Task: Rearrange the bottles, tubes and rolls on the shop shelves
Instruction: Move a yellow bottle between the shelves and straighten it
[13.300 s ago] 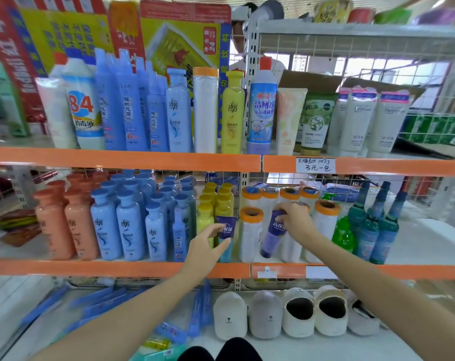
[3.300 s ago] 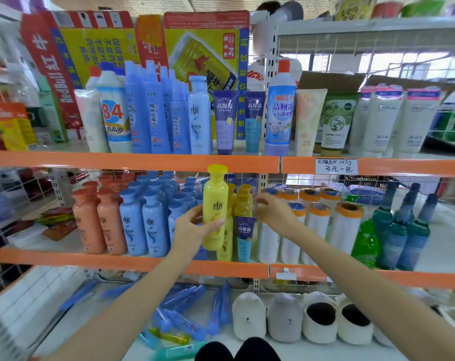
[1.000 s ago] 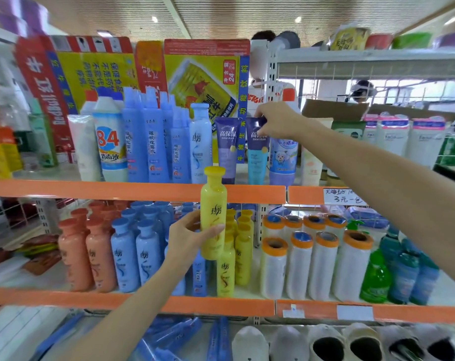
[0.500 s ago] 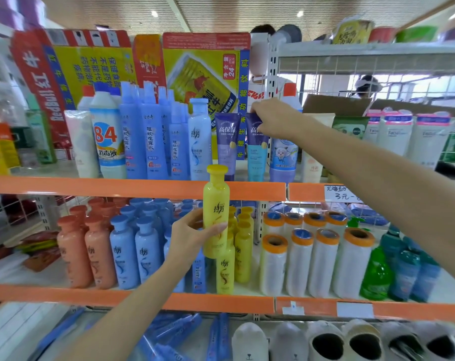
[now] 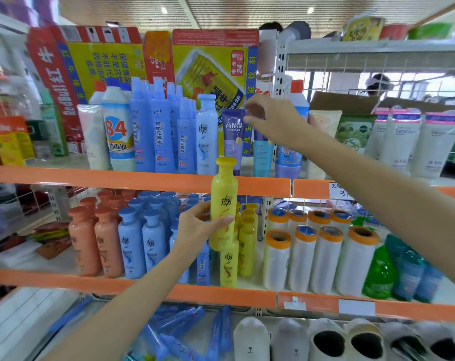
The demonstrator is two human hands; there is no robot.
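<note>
My left hand [image 5: 198,227] grips a yellow bottle [image 5: 223,201] upright in front of the middle shelf, above the row of yellow bottles [image 5: 246,246]. My right hand [image 5: 272,118] reaches to the upper shelf, its fingertips pinched on the top edge of a blue tube [image 5: 262,155], which stands between a purple tube [image 5: 233,138] and a blue cleaner bottle [image 5: 289,157]. The hand hides the blue tube's top. Rolls with orange caps [image 5: 302,259] stand to the right on the middle shelf.
Tall blue bottles [image 5: 153,131] and an 84 disinfectant bottle [image 5: 116,131] fill the upper shelf's left; white tubes [image 5: 401,142] fill its right. On the middle shelf stand orange bottles [image 5: 96,241], blue bottles [image 5: 143,243] and green bottles [image 5: 380,272]. Slippers [image 5: 325,340] line the bottom shelf.
My right hand stays at the top of the blue tube on the upper shelf, shifted slightly left. My left hand keeps the yellow bottle almost still.
</note>
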